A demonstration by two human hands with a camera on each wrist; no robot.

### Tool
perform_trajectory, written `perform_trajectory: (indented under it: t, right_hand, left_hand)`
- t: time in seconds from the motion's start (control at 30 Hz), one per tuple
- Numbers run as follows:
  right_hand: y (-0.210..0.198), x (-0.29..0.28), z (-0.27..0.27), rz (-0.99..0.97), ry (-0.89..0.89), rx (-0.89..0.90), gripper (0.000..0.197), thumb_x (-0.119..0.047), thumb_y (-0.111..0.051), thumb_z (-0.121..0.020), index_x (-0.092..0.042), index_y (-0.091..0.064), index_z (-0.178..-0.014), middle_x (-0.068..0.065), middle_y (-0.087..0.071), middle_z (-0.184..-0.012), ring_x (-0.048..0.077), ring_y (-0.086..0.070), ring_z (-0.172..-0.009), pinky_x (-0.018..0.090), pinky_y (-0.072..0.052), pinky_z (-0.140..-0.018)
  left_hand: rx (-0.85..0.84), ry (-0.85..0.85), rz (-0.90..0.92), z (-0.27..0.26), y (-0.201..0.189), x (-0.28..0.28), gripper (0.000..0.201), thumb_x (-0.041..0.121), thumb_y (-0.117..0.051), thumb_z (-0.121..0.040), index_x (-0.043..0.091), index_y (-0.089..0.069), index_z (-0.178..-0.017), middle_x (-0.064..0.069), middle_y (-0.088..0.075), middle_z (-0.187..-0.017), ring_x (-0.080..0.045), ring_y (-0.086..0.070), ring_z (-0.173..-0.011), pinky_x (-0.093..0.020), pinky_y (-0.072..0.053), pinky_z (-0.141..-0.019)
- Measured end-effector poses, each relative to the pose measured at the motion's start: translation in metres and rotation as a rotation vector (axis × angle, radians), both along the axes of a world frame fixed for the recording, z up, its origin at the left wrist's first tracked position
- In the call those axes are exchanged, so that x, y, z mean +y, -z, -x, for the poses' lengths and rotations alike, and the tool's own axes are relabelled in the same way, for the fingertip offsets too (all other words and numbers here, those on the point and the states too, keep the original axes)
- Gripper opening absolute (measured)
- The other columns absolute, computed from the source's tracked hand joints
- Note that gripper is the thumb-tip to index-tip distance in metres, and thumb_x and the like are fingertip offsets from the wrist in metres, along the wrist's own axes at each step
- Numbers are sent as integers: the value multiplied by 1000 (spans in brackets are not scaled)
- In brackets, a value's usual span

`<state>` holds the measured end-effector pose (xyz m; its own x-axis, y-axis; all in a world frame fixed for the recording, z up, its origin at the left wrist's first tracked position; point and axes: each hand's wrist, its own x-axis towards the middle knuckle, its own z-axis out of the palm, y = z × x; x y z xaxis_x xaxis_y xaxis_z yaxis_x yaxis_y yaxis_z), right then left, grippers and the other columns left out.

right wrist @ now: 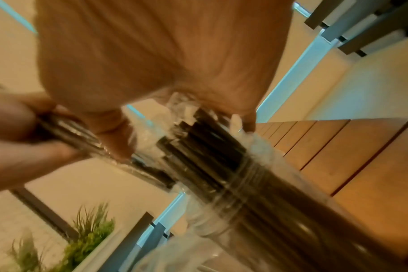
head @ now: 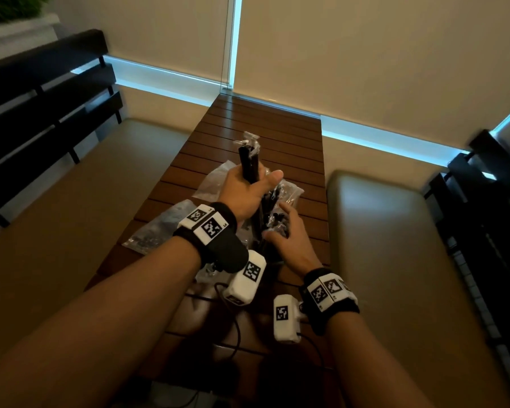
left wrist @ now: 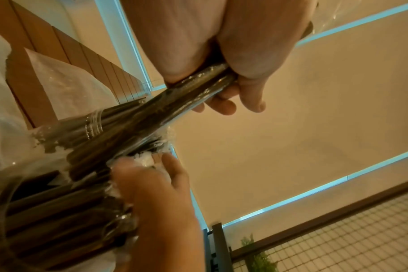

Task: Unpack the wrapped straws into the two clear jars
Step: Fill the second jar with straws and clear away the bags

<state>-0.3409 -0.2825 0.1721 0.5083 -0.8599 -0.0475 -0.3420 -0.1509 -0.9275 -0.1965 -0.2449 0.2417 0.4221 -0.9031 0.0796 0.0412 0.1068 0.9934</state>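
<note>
My left hand (head: pixel 255 179) grips a bundle of black straws in clear wrappers (head: pixel 249 163), held upright over the wooden table (head: pixel 248 119). In the left wrist view my fingers (left wrist: pixel 224 106) curl round that bundle (left wrist: pixel 189 86), whose lower end points down towards a clear jar (right wrist: pixel 256 198) packed with black straws (right wrist: pixel 205 145). My right hand (head: pixel 280 223) lies over the tops of those straws with its fingers spread, touching the wrapper ends (left wrist: pixel 142 160). More straws inside a threaded clear rim (left wrist: pixel 93 125) show behind. The hands hide the jars in the head view.
Crumpled clear plastic bags lie on the table: one to the left (head: pixel 156 228), one beyond the hands (head: pixel 215 178). Cushioned benches (head: pixel 395 245) flank the narrow table, dark slatted backrests (head: pixel 42 92) stand behind them, and black cables (head: pixel 236 325) trail near me.
</note>
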Motion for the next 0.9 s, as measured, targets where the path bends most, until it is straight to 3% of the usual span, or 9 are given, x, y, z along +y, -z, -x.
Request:
perform_trajectory:
  t: [0.13, 0.23, 0.37, 0.47, 0.57, 0.67, 0.77, 0.83, 0.9]
  right_hand:
    - [16, 2, -7, 150, -74, 88, 94, -44, -87, -65, -34, -34, -142, -5, -38, -139, 10, -40, -129, 28, -38, -106]
    - [35, 0, -17, 157, -16, 121, 91, -65, -83, -61, -37, -43, -137, -3, -49, -134, 10, -55, -121, 34, -53, -97]
    - [30, 0, -19, 233, 84, 116, 68, -39, -76, -73, -35, -45, -134, -4, -47, -126, 12, -59, -110, 33, -56, -91]
    - [28, 3, -19, 230, 144, 151, 57, -32, -75, -77, -26, -49, -127, -5, -47, -121, 13, -59, -102, 36, -57, -88]
    - [30, 4, -18, 176, 223, 100, 50, -26, -74, -78, -29, -48, -120, -7, -58, -113, 10, -63, -94, 38, -59, -81]
    - [31, 4, -19, 291, 219, 158, 42, -29, -71, -80, -26, -50, -116, -6, -57, -113, 8, -62, -84, 30, -59, -69]
    - [32, 3, -21, 414, 203, 229, 40, -31, -70, -81, -22, -53, -116, -4, -53, -109, 10, -59, -83, 12, -43, -59]
    - [31, 3, -20, 400, 202, 222, 39, -31, -71, -81, -23, -52, -115, -3, -53, -109, 13, -60, -86, 18, -47, -64]
    - [31, 2, -19, 374, 192, 229, 42, -33, -71, -82, -24, -50, -116, -3, -51, -109, 16, -60, -87, 29, -53, -70]
  left_hand:
    - [-77, 35, -24, 9, 8, -7, 37, 24, -71, -87, 20, -43, -63, 6, -43, -59, -10, -49, -61, -34, -49, -73]
    - [-82, 71, -72, 18, 17, -11, 37, 24, -71, -87, 19, -42, -63, 0, -40, -60, -17, -45, -62, -37, -47, -72]
    - [-70, 128, -201, 23, 36, -10, 31, 28, -73, -84, 24, -52, -61, -5, -56, -69, -30, -61, -77, -52, -51, -92]
    - [-117, 161, -247, 20, 45, -8, 27, 31, -74, -81, 26, -57, -61, -6, -61, -72, -31, -64, -82, -56, -50, -93]
    - [-330, 184, -236, 18, 36, -8, 25, 31, -78, -74, 13, -63, -83, -15, -66, -88, -30, -66, -86, -52, -55, -85]
    - [-571, 84, -164, 17, 20, -9, 66, 28, -84, -70, 20, -47, -124, -3, -52, -121, -19, -56, -107, -37, -51, -92]
    - [-679, -4, 25, 14, 1, -9, 101, 22, -84, -71, 31, -20, -148, -2, -42, -137, -10, -47, -115, -21, -44, -89]
    - [-841, 38, 98, 14, -6, -11, 99, 15, -77, -79, 31, -13, -153, -4, -40, -141, -6, -47, -112, -16, -43, -85]
    - [-1006, 110, 80, 17, -7, -10, 75, 9, -64, -88, 24, -26, -151, -6, -43, -142, -12, -50, -118, -27, -48, -95]
